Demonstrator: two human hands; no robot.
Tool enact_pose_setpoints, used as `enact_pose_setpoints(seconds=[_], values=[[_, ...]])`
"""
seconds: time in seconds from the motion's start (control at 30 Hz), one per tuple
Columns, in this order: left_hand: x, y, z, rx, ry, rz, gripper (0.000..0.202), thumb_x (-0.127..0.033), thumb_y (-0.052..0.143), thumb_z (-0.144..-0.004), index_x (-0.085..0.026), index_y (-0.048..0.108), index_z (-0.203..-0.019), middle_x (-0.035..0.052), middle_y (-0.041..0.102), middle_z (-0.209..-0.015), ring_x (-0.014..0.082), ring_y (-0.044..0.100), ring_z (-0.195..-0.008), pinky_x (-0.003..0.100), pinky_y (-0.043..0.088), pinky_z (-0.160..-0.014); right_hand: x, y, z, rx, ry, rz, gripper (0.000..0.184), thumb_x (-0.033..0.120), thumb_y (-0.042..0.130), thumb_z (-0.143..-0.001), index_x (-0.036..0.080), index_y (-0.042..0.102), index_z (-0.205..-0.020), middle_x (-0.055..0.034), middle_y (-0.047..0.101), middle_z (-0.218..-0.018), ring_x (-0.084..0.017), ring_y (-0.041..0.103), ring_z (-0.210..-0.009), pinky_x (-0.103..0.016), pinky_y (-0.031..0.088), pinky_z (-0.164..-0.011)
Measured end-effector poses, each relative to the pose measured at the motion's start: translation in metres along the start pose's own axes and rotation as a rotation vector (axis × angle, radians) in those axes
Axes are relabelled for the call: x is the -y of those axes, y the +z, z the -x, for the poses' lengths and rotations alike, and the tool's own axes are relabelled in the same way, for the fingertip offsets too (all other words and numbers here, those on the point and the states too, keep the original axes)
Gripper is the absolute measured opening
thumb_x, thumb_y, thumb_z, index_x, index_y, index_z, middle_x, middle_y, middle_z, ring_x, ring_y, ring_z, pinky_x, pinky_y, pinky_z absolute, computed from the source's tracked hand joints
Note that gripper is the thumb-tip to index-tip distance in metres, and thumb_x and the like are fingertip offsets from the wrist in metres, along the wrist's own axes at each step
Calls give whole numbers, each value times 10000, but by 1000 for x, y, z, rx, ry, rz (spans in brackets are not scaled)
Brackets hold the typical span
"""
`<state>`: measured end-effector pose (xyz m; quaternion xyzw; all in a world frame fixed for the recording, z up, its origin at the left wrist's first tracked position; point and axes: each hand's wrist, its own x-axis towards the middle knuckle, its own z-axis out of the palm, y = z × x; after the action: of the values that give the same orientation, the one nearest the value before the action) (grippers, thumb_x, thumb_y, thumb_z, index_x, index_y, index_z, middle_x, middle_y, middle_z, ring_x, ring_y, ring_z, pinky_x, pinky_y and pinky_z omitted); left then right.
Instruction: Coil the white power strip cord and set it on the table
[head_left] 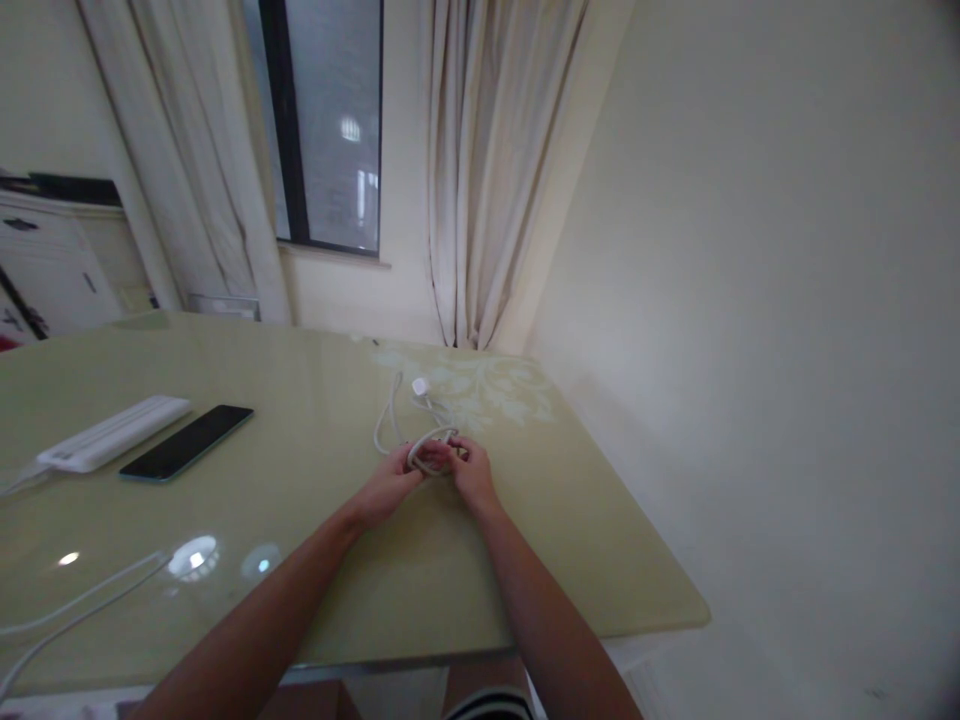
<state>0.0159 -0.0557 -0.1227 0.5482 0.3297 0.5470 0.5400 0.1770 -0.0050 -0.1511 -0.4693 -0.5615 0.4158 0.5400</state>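
Observation:
A white charging cable (427, 434) is gathered in a loose coil between my two hands, just above the table. My left hand (394, 482) has its fingers wrapped round the left side of the coil. On the right side, my right hand (471, 470) pinches the cable with thumb and fingers. Beyond my hands, a loose loop of the cable lies on the tabletop, and a white plug (421, 387) at its end rests near the floral pattern. Parts of the coil are hidden behind my fingers.
The pale green glossy table (600, 540) ends at a wall on the right. To the left lie a black-screened phone (187, 443) and a white power strip (116, 432). Another white cable (82, 608) runs along the near left. Curtains (487, 170) and a window (334, 120) stand behind.

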Motion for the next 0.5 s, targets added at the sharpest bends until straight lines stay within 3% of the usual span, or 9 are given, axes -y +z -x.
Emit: enact_pose_setpoints(seconds=[0.1, 0.23, 0.3, 0.37, 0.43, 0.5], values=[[0, 2, -2, 12, 46, -81, 317, -202, 827, -734, -238, 819, -1048, 100, 799, -1105, 305, 715, -1093, 453, 512, -1093, -6, -1, -5, -47, 68, -47, 263, 353, 796, -696, 186, 773, -898, -13, 762, -730, -177, 657, -631, -255, 506, -575], [3, -2, -6, -128, 117, -230, 397, -247, 822, -734, -237, 792, -1130, 121, 767, -1142, 316, 684, -1108, 439, 573, -989, -7, 1, -10, -114, 110, -121, 200, 341, 713, -717, 187, 707, -844, -15, 768, -774, -177, 693, -693, -259, 547, -635], [4, -8, -8, -193, 127, -279, 556, -286, 816, -749, -237, 714, -1293, 125, 719, -1212, 283, 686, -1053, 390, 605, -861, -6, 3, -10, -128, 129, -170, 186, 354, 680, -736, 199, 657, -837, -18, 773, -779, -178, 697, -668, -275, 565, -639], [4, -15, -9, -241, 147, -314, 812, -330, 825, -766, -268, 524, -1518, 128, 655, -1313, 242, 689, -1008, 355, 601, -806, -3, 6, -9, -127, 153, -222, 199, 376, 652, -760, 211, 614, -864, -18, 765, -732, -185, 690, -601, -295, 573, -606], [5, -22, -9, -277, 186, -387, 1013, -372, 851, -763, -291, 339, -1633, 142, 617, -1390, 249, 685, -1071, 385, 583, -885, -1, 7, -7, -137, 175, -265, 223, 405, 639, -775, 219, 590, -888, -16, 748, -679, -192, 682, -554, -296, 561, -557], [9, -29, -8, -266, 200, -532, 1016, -400, 874, -744, -265, 378, -1620, 158, 646, -1384, 309, 657, -1191, 458, 520, -1027, 2, 5, -7, -163, 190, -295, 248, 439, 649, -768, 223, 586, -874, -13, 730, -649, -190, 674, -538, -276, 528, -509]])
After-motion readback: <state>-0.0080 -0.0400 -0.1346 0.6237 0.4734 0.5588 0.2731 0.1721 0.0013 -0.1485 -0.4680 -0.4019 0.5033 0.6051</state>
